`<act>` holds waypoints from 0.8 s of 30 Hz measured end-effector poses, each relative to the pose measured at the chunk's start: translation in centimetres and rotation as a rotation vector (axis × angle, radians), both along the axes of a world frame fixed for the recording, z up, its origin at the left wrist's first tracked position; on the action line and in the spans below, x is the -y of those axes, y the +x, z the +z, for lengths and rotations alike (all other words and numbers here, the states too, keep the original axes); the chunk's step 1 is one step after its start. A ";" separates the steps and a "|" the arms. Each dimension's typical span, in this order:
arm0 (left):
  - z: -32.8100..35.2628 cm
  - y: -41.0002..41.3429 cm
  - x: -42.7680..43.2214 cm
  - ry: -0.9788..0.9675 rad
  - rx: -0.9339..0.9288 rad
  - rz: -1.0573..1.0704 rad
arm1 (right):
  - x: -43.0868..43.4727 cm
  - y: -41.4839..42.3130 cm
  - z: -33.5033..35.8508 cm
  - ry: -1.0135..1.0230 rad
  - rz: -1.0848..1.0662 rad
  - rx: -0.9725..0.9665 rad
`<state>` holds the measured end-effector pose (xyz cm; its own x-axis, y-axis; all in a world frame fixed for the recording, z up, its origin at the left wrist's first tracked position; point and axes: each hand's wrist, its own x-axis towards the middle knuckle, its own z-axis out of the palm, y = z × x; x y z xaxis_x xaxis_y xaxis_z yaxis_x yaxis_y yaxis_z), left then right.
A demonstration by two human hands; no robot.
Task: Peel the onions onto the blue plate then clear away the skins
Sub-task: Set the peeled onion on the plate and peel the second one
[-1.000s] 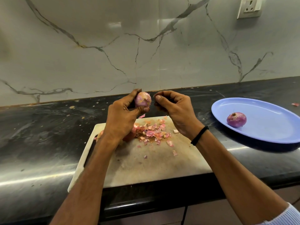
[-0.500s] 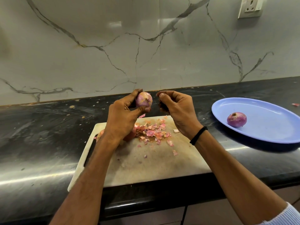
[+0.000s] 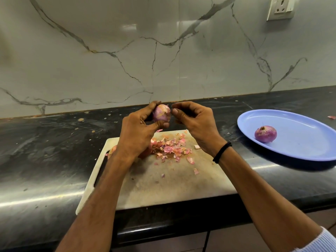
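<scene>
Head cam: my left fingers (image 3: 161, 124) grip an onion (image 3: 161, 112) up over the cutting board (image 3: 172, 188). Right fingers (image 3: 179, 113) are curled just beside it, can't tell if they're pinching any skin. Skins (image 3: 169, 149) piled right below them. Another onion (image 3: 265, 134) sits on the blue plate (image 3: 300, 144), well off right of my right fingers.

Left hand (image 3: 136, 135) covers the 9 o'clock side of the held onion (image 3: 161, 112). Right hand (image 3: 197, 124) has its fingertips at the onion's 3 o'clock, pinching skin or just touching, can't tell. Second onion (image 3: 146, 153) on the cutting board (image 3: 172, 188) is mostly hidden under the left wrist. Frame clips the blue plate (image 3: 291, 120) at 3 o'clock, the wall socket (image 3: 281, 8) at 1 and the sleeve (image 3: 321, 242) at 5.
</scene>
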<state>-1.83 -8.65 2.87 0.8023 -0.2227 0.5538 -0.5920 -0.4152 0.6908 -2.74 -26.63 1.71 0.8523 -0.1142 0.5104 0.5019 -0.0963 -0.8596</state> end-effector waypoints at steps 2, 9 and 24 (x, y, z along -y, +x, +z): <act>-0.1 0.0 0.0 0.021 0.020 0.002 | -0.1 0.0 0.0 -0.036 -0.037 0.030; 0.0 -0.3 0.5 0.042 0.026 -0.018 | -0.3 0.7 -1.0 -0.296 -0.269 0.161; 0.5 -0.8 1.2 -0.440 -0.344 -0.234 | -0.6 0.7 -0.5 -0.029 -0.206 -0.035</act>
<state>-2.59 -9.88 3.35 0.9090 -0.2237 0.3517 -0.3456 0.0674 0.9360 -2.05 -26.02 1.21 0.8297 -0.2739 0.4864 0.4387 -0.2187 -0.8716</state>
